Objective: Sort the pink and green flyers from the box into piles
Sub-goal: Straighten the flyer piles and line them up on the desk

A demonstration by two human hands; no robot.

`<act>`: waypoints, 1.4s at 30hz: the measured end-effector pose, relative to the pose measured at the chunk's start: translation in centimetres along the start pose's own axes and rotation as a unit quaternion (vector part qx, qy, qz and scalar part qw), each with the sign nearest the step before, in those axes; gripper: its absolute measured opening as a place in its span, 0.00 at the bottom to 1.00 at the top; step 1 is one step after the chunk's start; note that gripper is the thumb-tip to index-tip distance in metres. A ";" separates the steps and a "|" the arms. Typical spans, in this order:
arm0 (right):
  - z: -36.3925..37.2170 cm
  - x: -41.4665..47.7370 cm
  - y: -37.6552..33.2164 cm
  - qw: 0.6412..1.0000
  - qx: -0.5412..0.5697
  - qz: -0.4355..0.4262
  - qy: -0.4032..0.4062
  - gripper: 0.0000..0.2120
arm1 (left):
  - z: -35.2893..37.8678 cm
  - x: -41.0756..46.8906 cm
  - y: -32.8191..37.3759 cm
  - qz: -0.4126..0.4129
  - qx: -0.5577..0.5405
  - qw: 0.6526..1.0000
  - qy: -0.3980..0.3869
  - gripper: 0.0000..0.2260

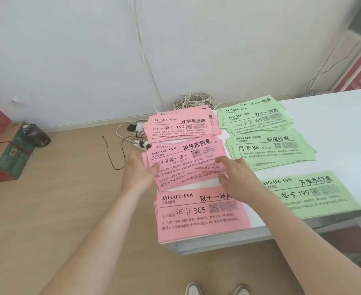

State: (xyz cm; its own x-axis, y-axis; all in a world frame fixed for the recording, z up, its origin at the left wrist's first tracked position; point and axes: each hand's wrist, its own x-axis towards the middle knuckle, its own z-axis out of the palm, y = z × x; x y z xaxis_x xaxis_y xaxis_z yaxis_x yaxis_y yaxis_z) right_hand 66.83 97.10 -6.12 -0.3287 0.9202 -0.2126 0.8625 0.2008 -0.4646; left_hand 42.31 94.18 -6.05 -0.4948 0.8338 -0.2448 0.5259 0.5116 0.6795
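Three pink flyer piles lie along the white table's [333, 133] left edge: a far pile [181, 124], a fanned middle pile [188, 165] and a near pile [201, 216]. Three green piles lie to their right: far [254, 118], middle [271, 147] and near [311, 194]. My left hand [139, 171] holds the left edge of the middle pink pile, thumb on top. The fingers of my right hand [235, 175] rest on that pile's right edge. No box shows in the head view.
A coil of pale cable [194, 101] lies behind the piles by the wall. On the wooden floor to the left are a power strip with chargers [139, 135], a loose dark cord [111, 154] and red and green cartons [9, 156]. My shoes [218, 288] show below.
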 end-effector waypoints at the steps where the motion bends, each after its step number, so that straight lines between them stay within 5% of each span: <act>1: 0.3 0.3 -0.1 1.000 -0.019 0.004 -0.005 0.21 | 0.3 0.9 -0.3 -0.046 -0.064 0.997 -0.025 0.30; 4: 1.1 0.8 -0.3 0.999 -0.045 0.005 -0.011 0.22 | 1.2 2.4 -1.2 -0.143 -0.220 0.963 -0.057 0.21; 8: 1.4 0.7 -1.0 0.999 -0.036 -0.012 -0.030 0.22 | 1.2 3.1 -2.1 -0.172 -0.286 0.942 -0.035 0.17; 15: 0.9 1.7 -1.5 0.989 0.146 0.028 -0.007 0.26 | -1.1 1.8 -2.7 -0.060 -0.229 0.971 0.042 0.14; 19: -0.1 3.0 -1.8 0.890 0.444 0.102 0.014 0.43 | -2.9 0.1 -1.3 0.024 -0.287 0.957 0.017 0.13; 26: -3.0 4.2 0.0 0.793 0.608 0.035 0.031 0.25 | -2.5 0.1 0.6 0.079 -0.333 0.939 -0.028 0.13; 29: -3.0 3.9 1.2 0.815 0.579 0.002 -0.011 0.19 | -1.5 0.3 1.0 0.095 -0.322 0.941 -0.040 0.13; 36: -3.9 3.8 1.9 0.865 0.498 -0.026 0.056 0.10 | -0.8 1.7 1.0 0.082 -0.241 0.964 -0.075 0.20; 42: -3.5 4.4 2.3 0.841 0.540 -0.017 0.027 0.17 | -0.1 2.3 2.6 0.065 -0.320 0.943 -0.059 0.22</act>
State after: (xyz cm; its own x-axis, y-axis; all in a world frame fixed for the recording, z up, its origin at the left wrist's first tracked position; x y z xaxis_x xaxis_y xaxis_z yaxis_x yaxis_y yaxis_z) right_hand 68.68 102.73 -5.12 -0.3028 0.9400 -0.1574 -0.0097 -0.1681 -0.9857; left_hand 42.44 97.40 -4.82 -0.3550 0.9173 -0.1802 0.0335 0.2052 0.9782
